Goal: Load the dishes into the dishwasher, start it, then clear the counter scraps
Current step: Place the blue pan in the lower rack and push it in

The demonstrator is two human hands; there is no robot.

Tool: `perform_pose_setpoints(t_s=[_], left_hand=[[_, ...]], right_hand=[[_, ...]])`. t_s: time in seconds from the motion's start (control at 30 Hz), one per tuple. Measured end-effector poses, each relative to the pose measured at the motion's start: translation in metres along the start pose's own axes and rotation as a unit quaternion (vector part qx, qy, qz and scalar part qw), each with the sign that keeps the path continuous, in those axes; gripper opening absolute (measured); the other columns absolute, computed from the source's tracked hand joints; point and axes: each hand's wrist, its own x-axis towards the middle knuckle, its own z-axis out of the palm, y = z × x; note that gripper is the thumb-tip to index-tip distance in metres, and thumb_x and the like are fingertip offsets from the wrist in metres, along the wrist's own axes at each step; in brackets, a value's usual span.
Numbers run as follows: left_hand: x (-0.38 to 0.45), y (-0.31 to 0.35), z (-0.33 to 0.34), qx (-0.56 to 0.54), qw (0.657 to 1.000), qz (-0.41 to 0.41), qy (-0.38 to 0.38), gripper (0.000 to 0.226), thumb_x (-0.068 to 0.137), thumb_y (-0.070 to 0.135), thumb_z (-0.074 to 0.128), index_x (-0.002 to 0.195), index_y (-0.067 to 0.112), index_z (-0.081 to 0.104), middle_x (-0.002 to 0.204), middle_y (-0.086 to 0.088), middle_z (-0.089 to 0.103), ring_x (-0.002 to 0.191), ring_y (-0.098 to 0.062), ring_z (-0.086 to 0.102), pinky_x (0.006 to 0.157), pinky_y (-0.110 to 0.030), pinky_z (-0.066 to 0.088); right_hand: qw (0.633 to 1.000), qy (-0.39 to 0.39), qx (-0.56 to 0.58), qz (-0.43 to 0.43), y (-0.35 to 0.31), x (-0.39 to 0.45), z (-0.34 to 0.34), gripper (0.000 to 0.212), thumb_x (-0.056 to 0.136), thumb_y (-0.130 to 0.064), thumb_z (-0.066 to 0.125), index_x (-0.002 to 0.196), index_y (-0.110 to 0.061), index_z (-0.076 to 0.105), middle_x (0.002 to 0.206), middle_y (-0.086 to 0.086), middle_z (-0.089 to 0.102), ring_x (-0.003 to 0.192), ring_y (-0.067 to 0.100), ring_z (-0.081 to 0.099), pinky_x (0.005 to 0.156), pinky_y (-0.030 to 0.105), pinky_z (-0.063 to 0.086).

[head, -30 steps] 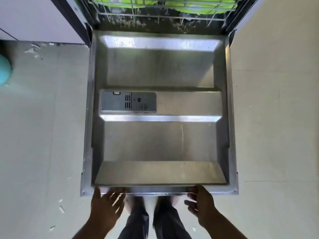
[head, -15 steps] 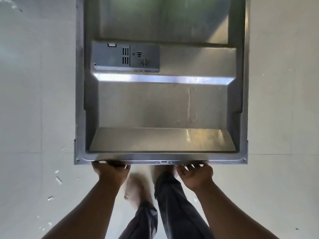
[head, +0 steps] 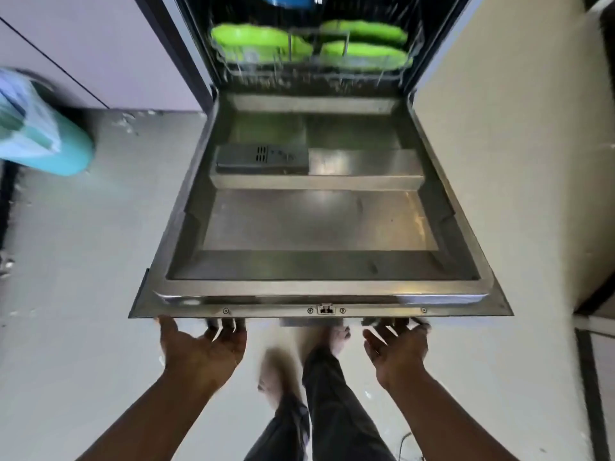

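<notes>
Lifting the dishwasher door (head: 319, 227) looks like your step in hand: your left hand (head: 199, 351) and right hand (head: 396, 347) sit palm-up under its near edge, fingers tucked beneath it, though blur hides whether they curl round the lip. Beyond your grip the door's steel inner face slopes away to the detergent dispenser (head: 261, 158), and farther still green plates (head: 259, 41) stand loaded in the lower rack (head: 312, 66). Next, I judge, you push up evenly until the latch (head: 325, 309) catches, then start it.

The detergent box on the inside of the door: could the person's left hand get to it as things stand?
Probably yes. The left hand is under the door's front edge, and the door panel up to the detergent box lies open, with nothing on it.
</notes>
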Motion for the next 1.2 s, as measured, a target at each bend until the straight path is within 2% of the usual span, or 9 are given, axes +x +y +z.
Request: perform_pose_setpoints(t_s=[0.23, 0.43, 0.6, 0.7, 0.83, 0.87, 0.93, 1.03, 1.2], left_hand=[[-0.157, 0.015, 0.090, -0.006, 0.989, 0.027, -0.146, 0.073, 0.074, 0.072, 0.057, 0.111, 0.009, 0.062, 0.105, -0.008, 0.068, 0.092, -0.032, 0.069, 0.089, -0.042, 0.051], [-0.248, 0.029, 0.169, 0.058, 0.963, 0.082, -0.249, 0.075, 0.073, 0.063, 0.065, 0.123, 0.008, 0.055, 0.119, -0.013, 0.062, 0.101, -0.035, 0.065, 0.094, -0.045, 0.049], [-0.287, 0.038, 0.225, 0.286, 0.891, 0.203, -0.290, 0.060, 0.085, 0.045, 0.063, 0.130, 0.012, 0.042, 0.134, -0.011, 0.047, 0.125, -0.032, 0.046, 0.110, -0.045, 0.035], [-0.303, 0.040, 0.252, 0.548, 0.714, 0.353, -0.257, 0.035, 0.092, 0.029, 0.061, 0.123, 0.020, 0.047, 0.133, -0.004, 0.048, 0.120, -0.024, 0.045, 0.107, -0.042, 0.037], [-0.307, 0.075, 0.289, 0.830, 0.127, 0.543, -0.021, 0.072, 0.089, 0.039, 0.062, 0.149, 0.023, 0.026, 0.153, 0.001, 0.034, 0.137, -0.024, 0.036, 0.108, -0.040, 0.037], [-0.307, 0.085, 0.299, 0.824, 0.023, 0.565, 0.017, 0.071, 0.089, 0.040, 0.061, 0.149, 0.025, 0.028, 0.153, 0.000, 0.033, 0.137, -0.024, 0.035, 0.107, -0.041, 0.039], [-0.307, 0.101, 0.325, 0.802, -0.023, 0.596, 0.031, 0.069, 0.088, 0.041, 0.061, 0.148, 0.023, 0.029, 0.154, -0.002, 0.031, 0.140, -0.024, 0.030, 0.107, -0.041, 0.038], [-0.305, 0.121, 0.362, 0.764, -0.025, 0.644, 0.035, 0.081, 0.087, 0.047, 0.060, 0.151, 0.021, 0.017, 0.160, -0.005, 0.014, 0.147, -0.028, 0.012, 0.112, -0.043, 0.027], [-0.298, 0.152, 0.422, 0.752, -0.026, 0.658, 0.032, 0.101, 0.090, 0.055, 0.053, 0.150, 0.018, -0.019, 0.155, -0.006, -0.028, 0.145, -0.031, -0.019, 0.117, -0.046, -0.003]], right_hand=[[0.982, -0.034, -0.046, -0.181, -0.092, -0.128, 0.060, 0.048, 0.101, -0.053, 0.018, 0.112, -0.019, 0.050, 0.087, 0.008, 0.065, 0.059, 0.023, 0.057, 0.057, 0.028, 0.044], [0.945, -0.110, -0.150, -0.268, -0.173, -0.210, 0.112, 0.040, 0.102, -0.041, 0.027, 0.102, -0.012, 0.055, 0.076, 0.009, 0.061, 0.060, 0.022, 0.054, 0.057, 0.028, 0.042], [0.831, -0.119, -0.312, -0.446, -0.222, -0.232, 0.144, 0.034, 0.102, -0.036, 0.036, 0.104, -0.010, 0.059, 0.096, 0.012, 0.067, 0.080, 0.029, 0.064, 0.070, 0.039, 0.052], [0.770, -0.091, -0.388, -0.498, -0.259, -0.250, 0.167, 0.041, 0.102, -0.039, 0.038, 0.111, -0.006, 0.060, 0.110, 0.017, 0.066, 0.099, 0.035, 0.061, 0.075, 0.032, 0.042], [0.693, -0.096, -0.461, -0.546, -0.300, -0.265, 0.202, 0.031, 0.097, -0.036, 0.049, 0.118, -0.014, 0.058, 0.119, 0.013, 0.064, 0.111, 0.035, 0.057, 0.084, 0.037, 0.040], [0.677, -0.079, -0.475, -0.557, -0.308, -0.268, 0.210, 0.032, 0.096, -0.039, 0.051, 0.115, -0.014, 0.059, 0.117, 0.013, 0.064, 0.110, 0.035, 0.058, 0.083, 0.037, 0.039], [0.616, 0.014, -0.510, -0.600, -0.327, -0.279, 0.228, 0.042, 0.094, -0.049, 0.048, 0.108, -0.014, 0.067, 0.110, 0.012, 0.067, 0.102, 0.034, 0.061, 0.081, 0.037, 0.044], [0.405, 0.200, -0.582, -0.676, -0.354, -0.301, 0.254, 0.049, 0.087, -0.056, 0.053, 0.104, -0.012, 0.067, 0.101, 0.010, 0.064, 0.094, 0.031, 0.059, 0.079, 0.035, 0.047], [0.207, 0.118, -0.595, -0.768, -0.388, -0.326, 0.321, 0.086, 0.047, -0.040, 0.092, 0.116, -0.001, 0.059, 0.121, 0.024, 0.057, 0.107, 0.045, 0.056, 0.080, 0.049, 0.049]])
